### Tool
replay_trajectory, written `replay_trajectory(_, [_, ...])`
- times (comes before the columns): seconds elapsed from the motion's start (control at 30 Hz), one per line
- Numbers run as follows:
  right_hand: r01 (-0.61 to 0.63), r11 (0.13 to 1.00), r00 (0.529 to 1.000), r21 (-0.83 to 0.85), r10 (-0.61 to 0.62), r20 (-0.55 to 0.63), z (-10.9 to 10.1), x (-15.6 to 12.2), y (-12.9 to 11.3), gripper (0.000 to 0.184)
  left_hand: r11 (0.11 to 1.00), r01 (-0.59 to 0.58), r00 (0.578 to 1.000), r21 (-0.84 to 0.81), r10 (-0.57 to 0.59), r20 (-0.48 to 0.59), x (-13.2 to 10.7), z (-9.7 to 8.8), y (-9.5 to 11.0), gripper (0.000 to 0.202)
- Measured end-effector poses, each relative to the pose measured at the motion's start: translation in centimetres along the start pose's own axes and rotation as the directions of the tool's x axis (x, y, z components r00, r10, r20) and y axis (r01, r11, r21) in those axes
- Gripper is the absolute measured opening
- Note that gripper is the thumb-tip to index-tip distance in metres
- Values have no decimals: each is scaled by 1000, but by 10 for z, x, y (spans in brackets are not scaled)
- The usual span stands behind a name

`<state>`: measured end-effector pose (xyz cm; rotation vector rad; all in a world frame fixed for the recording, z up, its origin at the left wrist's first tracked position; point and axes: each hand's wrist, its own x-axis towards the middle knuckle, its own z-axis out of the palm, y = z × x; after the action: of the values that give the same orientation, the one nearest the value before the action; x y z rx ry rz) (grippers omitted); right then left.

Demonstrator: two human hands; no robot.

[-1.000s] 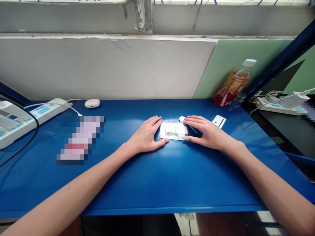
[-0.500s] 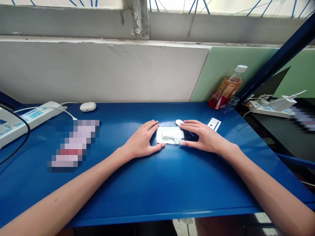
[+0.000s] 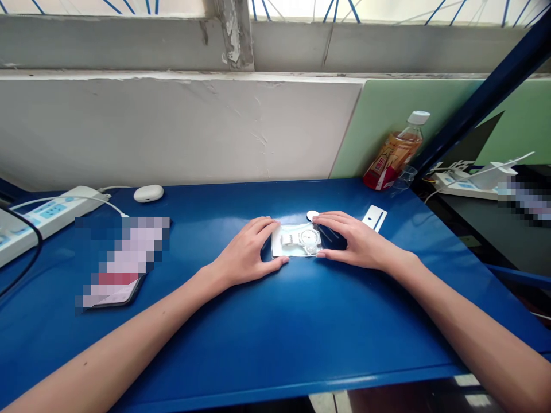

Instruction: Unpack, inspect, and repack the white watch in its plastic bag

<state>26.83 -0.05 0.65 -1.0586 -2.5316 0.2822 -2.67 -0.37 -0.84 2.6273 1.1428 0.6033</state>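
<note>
A flat clear plastic packet lies on the blue table, and inside it is a pale thing with a round dial, like a wristwatch. At the packet's left edge rests my left hand, open, its thumb and fingers spread around the corner. My right hand is open at the right edge, thumb near the lower corner and fingertips near the upper one. A small white disc lies just beyond the right fingertips. Several thin dark tools lie partly hidden inside the right hand's curve. Behind that hand is a white card with a slot.
On the left, a phone with a blurred screen is beside a white power strip with cables. A white earbud case sits at the back. A drink bottle leans in the back right corner, near a blue post.
The camera view has shifted slightly. Both hands keep their places around the packet, and the dial inside it now shows more clearly.
</note>
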Motion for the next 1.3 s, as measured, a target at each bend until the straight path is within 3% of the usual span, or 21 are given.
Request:
replay_trajectory(0.4, [14, 999, 1000, -34, -13, 23, -4, 0, -3, 67, 1000, -22, 1000, -6, 22, -7, 0, -2, 1, 70])
replay_trajectory(0.6, [50, 995, 997, -87, -45, 57, -5, -4, -1, 80, 997, -78, 997, -15, 78, -2, 2, -3, 2, 70])
replay_trajectory(0.67, [73, 993, 997, -98, -70, 35, -5, -3, -1, 72, 991, -135, 991, -18, 135, 6, 3, -4, 2, 58])
replay_trajectory(0.73, [121, 989, 992, -85, -123, -15, -6, -2, -2, 53, 984, -176, 984, -20, 175, -13, 3, -4, 2, 46])
replay_trajectory(0.8, [174, 983, 980, -62, -179, -88, -7, -1, -6, 33, 982, -188, 981, -27, 186, -60, 3, -4, 1, 42])
replay_trajectory(0.87, [194, 981, 966, -25, -195, -170, -8, 0, -13, 25, 979, -200, 974, -37, 195, -115, 1, -4, 1, 40])
replay_trajectory(0.97, [159, 984, 954, 84, -131, -271, -7, -1, -23, 24, 971, -231, 956, -61, 214, -203, -3, -3, 1, 38])
replay_trajectory(1.13, [-14, 961, 937, 277, 109, -332, 0, 0, -27, 18, 967, -244, 913, -65, 207, -351, -6, 0, 5, 47])
replay_trajectory(1.2, [-78, 946, 927, 314, 185, -326, 5, 1, -24, 19, 966, -257, 905, -31, 229, -358, -5, 0, 7, 48])
replay_trajectory(1.3, [-121, 937, 925, 329, 227, -306, 11, 3, -21, 20, 957, -289, 923, -35, 269, -275, -3, -1, 8, 47])
